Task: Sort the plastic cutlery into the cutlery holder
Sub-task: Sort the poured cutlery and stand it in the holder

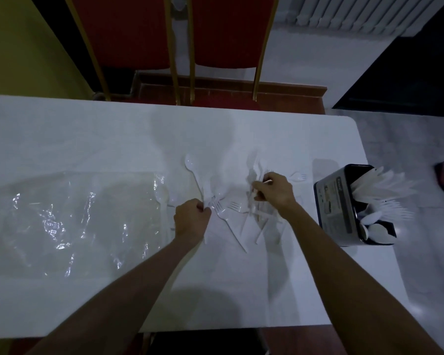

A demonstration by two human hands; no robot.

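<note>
Head view: left hand (191,219) gripped the spoon (191,163) by its handle; right hand (276,190) clamped a fork bundle (257,170) over the loose cutlery (237,219). The cutlery holder (336,208) stood at the table (87,129) edge; a hard insertion could topple it

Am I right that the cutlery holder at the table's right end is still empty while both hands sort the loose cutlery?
Not empty: the head view shows the cutlery holder already holding white cutlery. The rest stands: right end, left hand and right hand in the loose cutlery.
</note>
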